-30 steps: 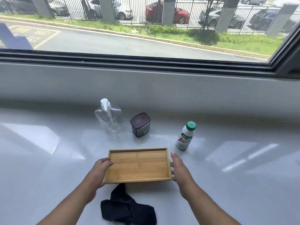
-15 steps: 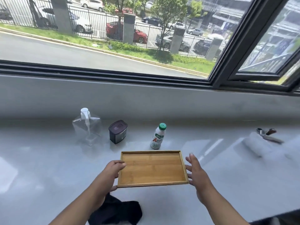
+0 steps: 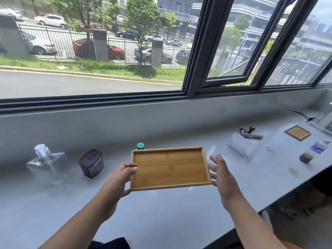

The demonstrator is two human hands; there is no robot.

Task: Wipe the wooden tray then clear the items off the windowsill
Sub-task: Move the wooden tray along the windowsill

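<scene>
The wooden tray (image 3: 170, 168) is empty and held level above the white windowsill (image 3: 161, 212). My left hand (image 3: 122, 178) pinches its left edge, thumb on the rim. My right hand (image 3: 221, 175) presses against the right edge with fingers spread and the thumb at the near corner. Behind the tray, only the green cap of a small bottle (image 3: 140, 146) shows. A dark lidded container (image 3: 91, 163) and a clear pump bottle (image 3: 45, 159) stand to the left. A dark cloth (image 3: 111, 244) lies at the bottom edge of the view.
To the right on the sill are a white roll (image 3: 240, 143), a metal tool (image 3: 250, 133), a small square wooden coaster (image 3: 297, 133), a water bottle (image 3: 318, 147) and a small brown object (image 3: 305, 157). A window sash (image 3: 228, 81) stands tilted open.
The tray has risen off the sill between both hands and moved right, now hiding most of the green-capped bottle. The view has swung right, revealing more of the sill.
</scene>
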